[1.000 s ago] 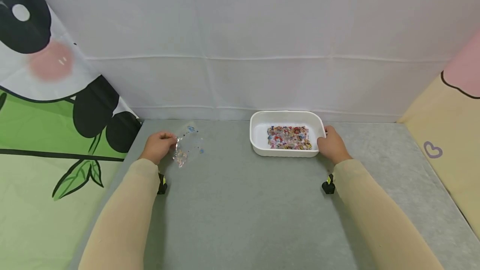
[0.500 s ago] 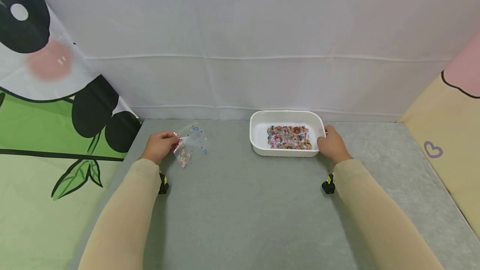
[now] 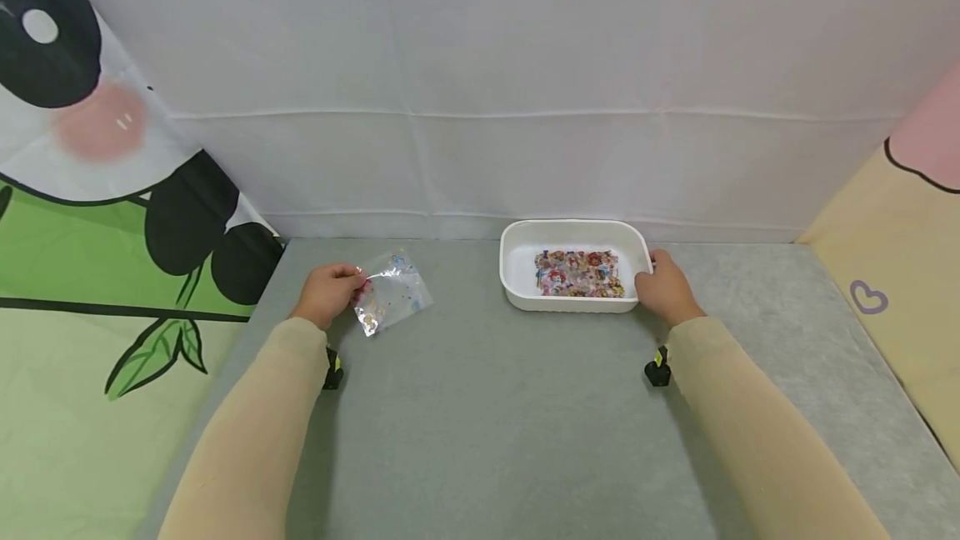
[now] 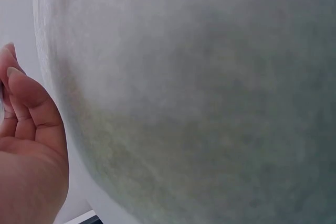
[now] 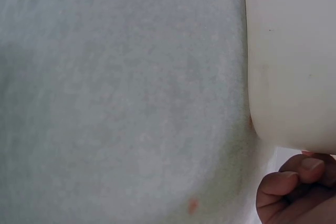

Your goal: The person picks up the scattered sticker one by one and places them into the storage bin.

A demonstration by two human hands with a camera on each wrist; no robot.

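Between thumb and fingers, my left hand (image 3: 328, 294) pinches the left edge of a clear plastic bag (image 3: 395, 290) with small blue, pink and gold bits showing in it. In the left wrist view the same hand (image 4: 31, 140) appears at the left edge, and the bag is almost wholly out of sight. My right hand (image 3: 666, 288) grips the right end of a white rectangular tray (image 3: 517, 277). Inside lies a flat patch of small multicoloured pieces (image 3: 579, 274), perhaps stickers. From the right wrist, the curled fingers (image 5: 278, 184) show against the tray's end wall (image 5: 294, 66).
A grey tabletop (image 3: 480, 407) runs beneath both arms. Behind it hangs a white cloth (image 3: 480, 107). Printed panels stand on both sides, a green one (image 3: 90, 240) at left and a yellow one (image 3: 892, 257) at right.
My left hand has shifted slightly right with the bag, which has turned and now shows its face more fully. My right hand and the tray look unchanged.
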